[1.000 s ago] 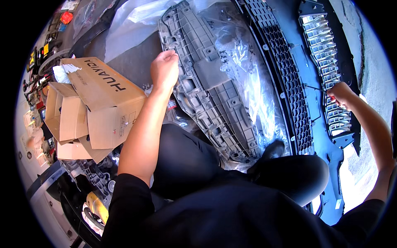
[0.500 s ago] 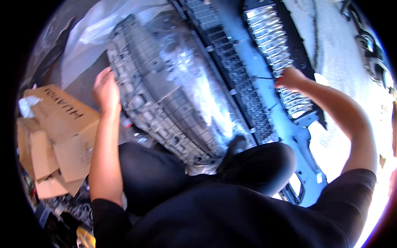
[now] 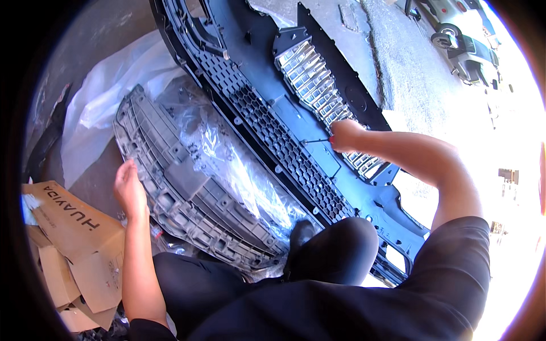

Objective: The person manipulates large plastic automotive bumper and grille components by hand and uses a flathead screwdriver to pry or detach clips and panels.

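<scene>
My right hand (image 3: 347,136) is closed around a screwdriver (image 3: 331,138) with a red handle, mostly hidden by the fingers. Its thin dark shaft points left across the inner side of a black car bumper (image 3: 284,122). Beneath that hand and forearm runs a silvery slatted grille insert (image 3: 318,79) set in the bumper. Over on the left, my left hand (image 3: 129,190) has its fingers closed at the outer edge of a grey plastic grille panel (image 3: 190,196). That panel lies slanted in front of me, its ribbed side up.
Clear plastic film (image 3: 213,145) lies between the panel and bumper. A whitish plastic sheet (image 3: 108,91) spreads at the far left. An opened cardboard box (image 3: 91,244) stands by my left forearm. Parked scooters (image 3: 466,54) are at the far right. My bent knees (image 3: 341,250) are close to the parts.
The view has swung, so the parts and both hands appear lower and further left. My right hand still holds the screwdriver, and my left hand stays at the grey panel's edge.
</scene>
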Demonstrator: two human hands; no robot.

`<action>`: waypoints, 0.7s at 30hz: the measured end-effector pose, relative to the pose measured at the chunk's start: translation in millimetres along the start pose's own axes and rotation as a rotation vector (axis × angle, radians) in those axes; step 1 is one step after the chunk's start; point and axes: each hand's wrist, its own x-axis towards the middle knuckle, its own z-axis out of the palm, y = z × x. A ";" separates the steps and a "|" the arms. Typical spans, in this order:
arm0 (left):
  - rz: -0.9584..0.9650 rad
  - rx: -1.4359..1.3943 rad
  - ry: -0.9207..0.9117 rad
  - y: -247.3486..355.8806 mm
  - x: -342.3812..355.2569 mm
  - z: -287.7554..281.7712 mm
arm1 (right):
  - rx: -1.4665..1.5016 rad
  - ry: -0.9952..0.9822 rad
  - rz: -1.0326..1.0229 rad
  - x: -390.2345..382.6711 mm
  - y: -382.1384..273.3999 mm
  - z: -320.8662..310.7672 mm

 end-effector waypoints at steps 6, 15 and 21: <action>-0.048 0.006 0.005 1.5 -1.1 -0.8 | -0.354 0.123 -0.436 -5.4 -2.1 10.6; -0.036 -0.050 0.021 2.4 -0.5 0.3 | 0.036 0.034 -0.040 3.1 -9.1 -3.8; -0.017 -0.003 0.035 0.2 -1.3 0.3 | -0.312 0.148 -0.376 -1.3 -9.0 -2.5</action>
